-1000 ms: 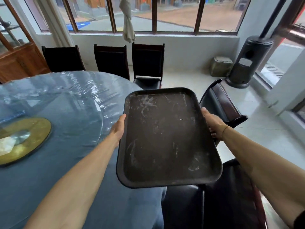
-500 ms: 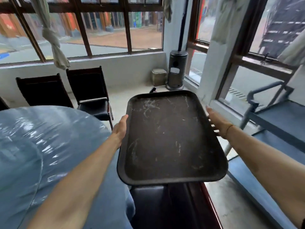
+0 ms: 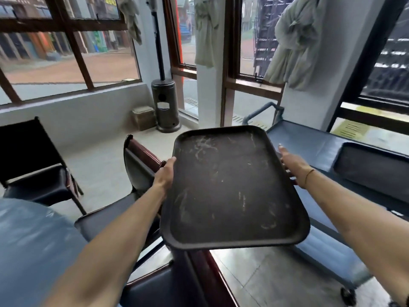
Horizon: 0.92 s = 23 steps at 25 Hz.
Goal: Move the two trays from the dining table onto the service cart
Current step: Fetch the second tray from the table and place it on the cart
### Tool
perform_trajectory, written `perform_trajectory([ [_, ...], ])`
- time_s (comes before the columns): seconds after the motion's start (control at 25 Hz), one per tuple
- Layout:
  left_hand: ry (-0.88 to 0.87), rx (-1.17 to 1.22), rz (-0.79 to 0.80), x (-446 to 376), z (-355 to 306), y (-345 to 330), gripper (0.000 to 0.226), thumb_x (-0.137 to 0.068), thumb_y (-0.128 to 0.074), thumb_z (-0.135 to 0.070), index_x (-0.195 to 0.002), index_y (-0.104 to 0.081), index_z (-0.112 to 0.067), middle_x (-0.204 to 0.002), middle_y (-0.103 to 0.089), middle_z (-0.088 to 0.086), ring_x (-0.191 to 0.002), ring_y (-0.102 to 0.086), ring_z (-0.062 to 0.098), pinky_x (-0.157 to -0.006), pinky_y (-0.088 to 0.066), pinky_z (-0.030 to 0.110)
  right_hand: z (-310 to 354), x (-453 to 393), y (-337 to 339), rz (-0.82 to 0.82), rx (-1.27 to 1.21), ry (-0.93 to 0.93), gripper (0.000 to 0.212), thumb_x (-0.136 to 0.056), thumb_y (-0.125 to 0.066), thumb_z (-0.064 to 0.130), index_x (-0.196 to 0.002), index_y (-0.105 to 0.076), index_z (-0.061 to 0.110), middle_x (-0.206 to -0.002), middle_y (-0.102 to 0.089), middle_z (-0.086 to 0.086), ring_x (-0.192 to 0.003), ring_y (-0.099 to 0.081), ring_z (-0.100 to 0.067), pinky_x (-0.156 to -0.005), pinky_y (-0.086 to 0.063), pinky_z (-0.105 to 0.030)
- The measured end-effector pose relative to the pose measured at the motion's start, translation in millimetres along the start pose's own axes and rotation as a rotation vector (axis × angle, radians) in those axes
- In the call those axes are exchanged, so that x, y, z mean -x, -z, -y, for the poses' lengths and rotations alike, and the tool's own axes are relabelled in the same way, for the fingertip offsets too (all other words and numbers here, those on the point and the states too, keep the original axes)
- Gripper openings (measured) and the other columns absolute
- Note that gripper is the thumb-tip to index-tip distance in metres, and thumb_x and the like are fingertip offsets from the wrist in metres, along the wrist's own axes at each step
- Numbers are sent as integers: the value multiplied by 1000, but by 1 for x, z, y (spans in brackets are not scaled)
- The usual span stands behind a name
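Between both hands, scuffed tray (image 3: 230, 191) held aloft, left hand (image 3: 164, 173) and right hand (image 3: 292, 165) gripping its sides (thumbs on rim)

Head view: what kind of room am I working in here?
Probably a restaurant dining room. A table under clear plastic sits among dark chairs, a patio heater stands by big windows, and a blue service cart already carries one tray while both hands hold another.

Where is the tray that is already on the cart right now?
In the head view the second tray lies on the blue cart at the far right, beyond the right hand and the held tray.
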<state>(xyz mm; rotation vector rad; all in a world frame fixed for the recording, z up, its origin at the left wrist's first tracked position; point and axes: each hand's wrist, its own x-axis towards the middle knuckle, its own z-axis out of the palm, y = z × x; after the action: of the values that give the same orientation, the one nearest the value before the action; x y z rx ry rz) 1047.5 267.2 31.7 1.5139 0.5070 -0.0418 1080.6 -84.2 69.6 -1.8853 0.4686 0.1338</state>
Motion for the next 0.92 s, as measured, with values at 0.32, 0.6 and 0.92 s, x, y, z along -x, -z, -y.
perform_trajectory([
  [0.32,-98,-247,90,-6,-10,-135,59,-93,-42,-55,-127,-60,-10,-126,-61,20,-110,-60,37,-93,-51,45,-42,-41,110,-93,-49,-97,63,-85,-37,76,-82,-59,17,-77,-59,-4,-66,-54,-23,-56,-38,-31],
  [0.6,-60,-265,148,-30,-21,-244,66,-79,-43,-66,-116,-68,-18,-119,-66,14,-101,-64,35,-95,-52,52,-70,-77,194,-160,-139,-124,58,-86,-41,73,-65,-53,21,-59,-50,3,-49,-45,-16,-46,-35,-30],
  [0.92,-39,-263,261,-69,-28,-336,74,-62,-43,-72,-86,-70,-8,-102,-70,22,-96,-65,42,-93,-50,55,-98,-115,255,-271,-195,-156,59,-84,-45,74,-59,-53,21,-47,-54,5,-46,-50,-16,-49,-39,-29],
])
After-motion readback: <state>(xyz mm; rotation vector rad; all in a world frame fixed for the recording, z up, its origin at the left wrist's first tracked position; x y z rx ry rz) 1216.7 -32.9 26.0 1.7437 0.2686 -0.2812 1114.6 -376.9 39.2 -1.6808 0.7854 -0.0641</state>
